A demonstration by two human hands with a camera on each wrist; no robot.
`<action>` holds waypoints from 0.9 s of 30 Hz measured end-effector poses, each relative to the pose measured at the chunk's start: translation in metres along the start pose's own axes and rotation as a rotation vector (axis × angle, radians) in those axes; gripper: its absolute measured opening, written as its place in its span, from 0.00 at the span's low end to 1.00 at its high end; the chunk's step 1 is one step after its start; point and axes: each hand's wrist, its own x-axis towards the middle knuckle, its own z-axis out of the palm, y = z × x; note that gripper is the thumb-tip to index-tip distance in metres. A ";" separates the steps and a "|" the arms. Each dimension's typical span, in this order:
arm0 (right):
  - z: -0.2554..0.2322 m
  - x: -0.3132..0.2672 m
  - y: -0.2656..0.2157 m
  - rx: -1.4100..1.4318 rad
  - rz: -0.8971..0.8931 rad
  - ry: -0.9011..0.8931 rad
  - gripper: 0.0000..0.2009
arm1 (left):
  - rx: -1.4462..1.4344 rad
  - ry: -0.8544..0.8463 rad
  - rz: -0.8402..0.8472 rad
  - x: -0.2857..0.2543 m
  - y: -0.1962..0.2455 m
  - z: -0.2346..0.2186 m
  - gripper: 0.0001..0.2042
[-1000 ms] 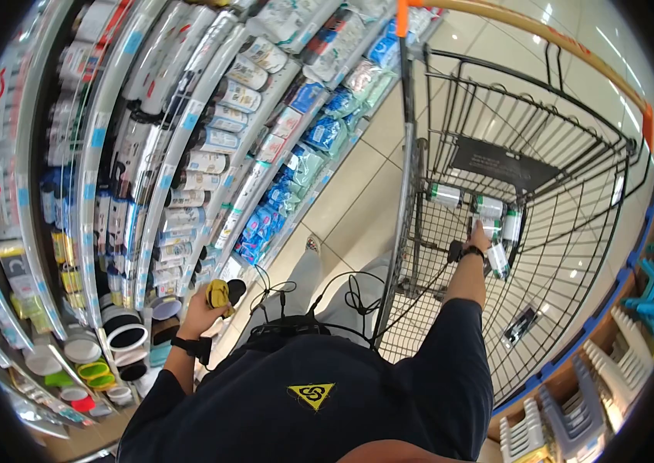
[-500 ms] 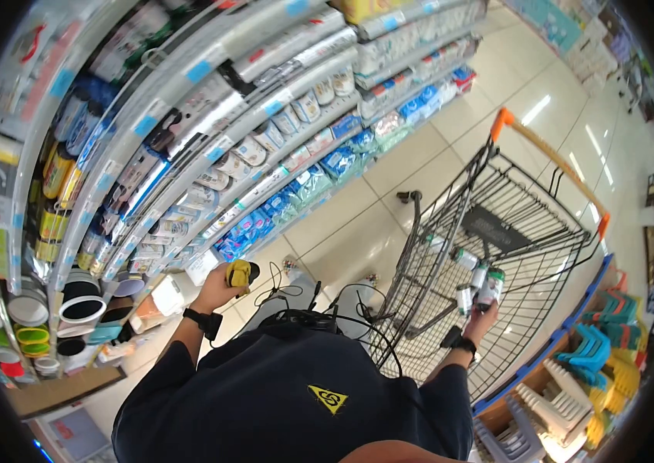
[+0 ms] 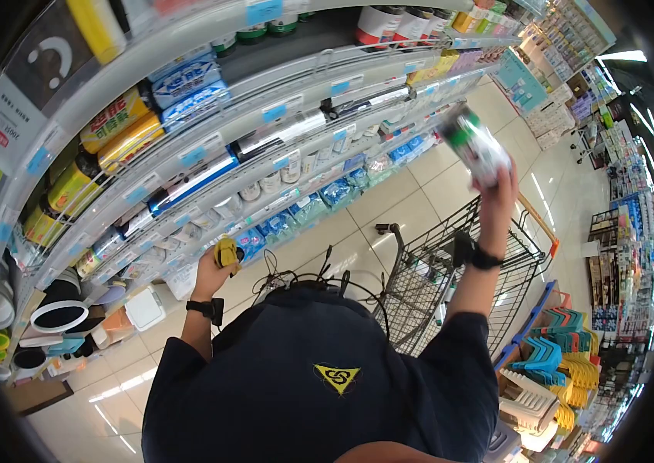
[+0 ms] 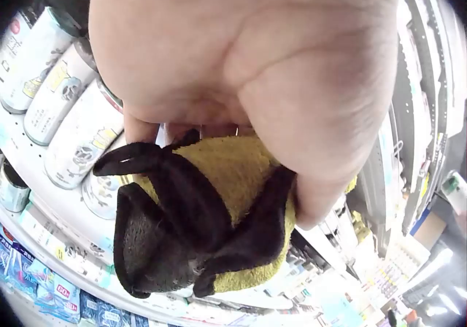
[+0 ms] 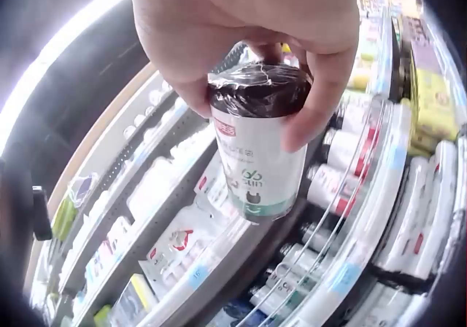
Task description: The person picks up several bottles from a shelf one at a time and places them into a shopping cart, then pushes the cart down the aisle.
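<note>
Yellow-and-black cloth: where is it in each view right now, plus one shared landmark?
Head: the yellow-and-black cloth is left of centre, in the left hand.
Left wrist: lower half, just left of centre.
Right wrist: not in it.
Landmark: shelving, in all three.

Free aisle (image 3: 369, 220), shelving (image 3: 296, 102) left, cart (image 3: 419, 297) right

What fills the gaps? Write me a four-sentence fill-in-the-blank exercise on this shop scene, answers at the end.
The right hand holds a plastic-wrapped cylindrical pack whose lower band in the wrist view is coloured ____.
The left hand grips a dark-trimmed cloth, mainly ____ in colour.
The shopping cart has a handle corner coloured ____.
The emblem on the dark shirt is shaped like a ____.

Missing words: green; yellow; orange; triangle.
</note>
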 end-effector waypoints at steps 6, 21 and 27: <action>0.159 0.092 0.002 0.068 0.174 -0.216 0.27 | -0.043 0.207 -0.030 -0.028 -0.033 -0.038 0.23; 0.298 0.248 0.074 -0.712 -0.940 -0.431 0.18 | -0.138 0.589 -0.223 -0.062 -0.053 0.004 0.18; 0.315 0.271 0.072 -1.216 -0.925 -0.516 0.14 | -0.149 0.580 -0.286 -0.059 -0.027 0.029 0.19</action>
